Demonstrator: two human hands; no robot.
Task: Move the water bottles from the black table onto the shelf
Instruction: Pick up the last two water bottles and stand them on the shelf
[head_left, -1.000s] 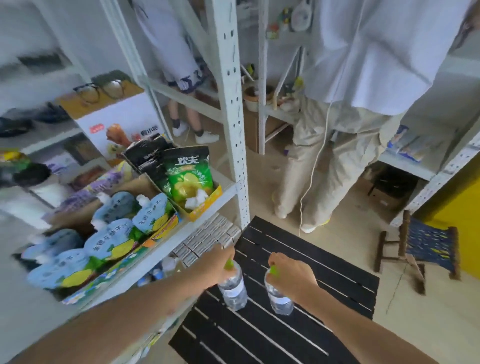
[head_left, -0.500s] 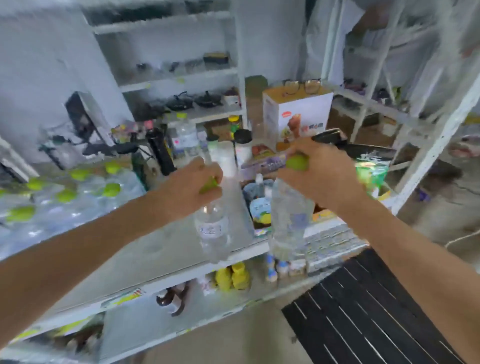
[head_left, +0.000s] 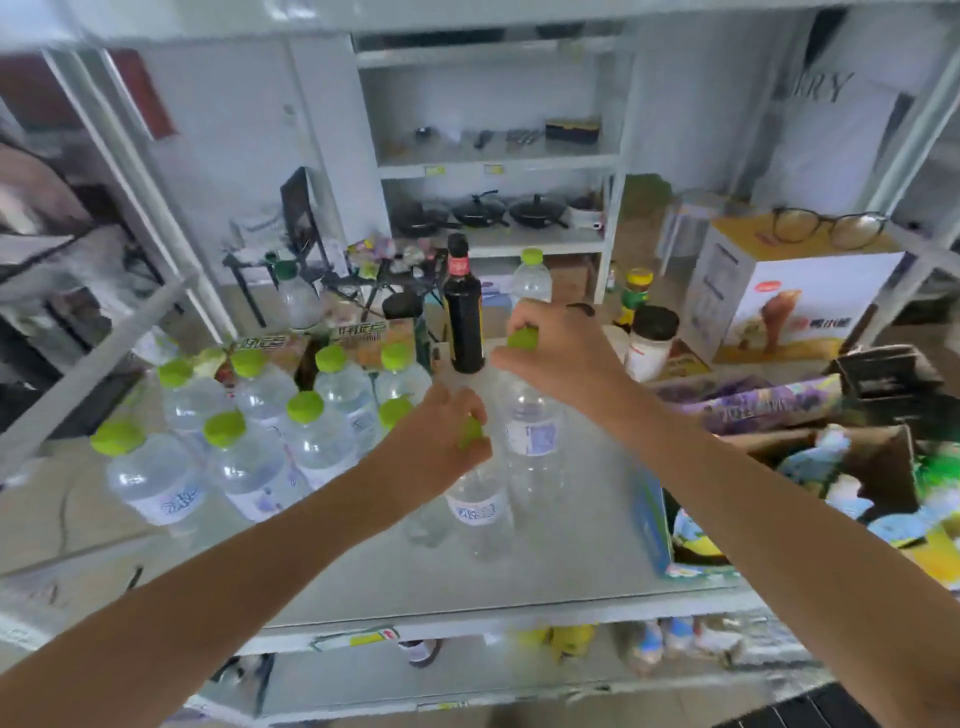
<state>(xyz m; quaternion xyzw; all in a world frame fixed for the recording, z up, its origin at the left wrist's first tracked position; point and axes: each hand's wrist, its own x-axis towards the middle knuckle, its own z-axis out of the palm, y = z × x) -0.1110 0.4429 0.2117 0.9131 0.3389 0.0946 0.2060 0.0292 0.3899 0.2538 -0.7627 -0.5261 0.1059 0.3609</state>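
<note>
Each of your hands is clamped around the green cap of one water bottle. Your left hand (head_left: 441, 441) grips the nearer bottle (head_left: 475, 512), and your right hand (head_left: 558, 353) grips the farther bottle (head_left: 535, 436), just beyond it at about one o'clock. Both bottles hang upright over the bare middle of the shelf (head_left: 571, 561); through the blur you cannot tell whether either base touches the surface yet.

The standing group of bottles (head_left: 249, 415) fills the shelf at nine to ten o'clock from your left hand, and a dark sauce bottle (head_left: 464, 312) stands at twelve, just behind your right hand. The blue box edge (head_left: 649, 519) sits at three o'clock.

To do this step well, lower both bottles straight down, keeping them vertical, and set the left one close beside the group without nudging its nearest member. Place the right one just in front of the sauce bottle, apart from it. Let each base settle flat before you loosen your fingers, then lift your hands straight up so no cap gets dragged sideways.
</note>
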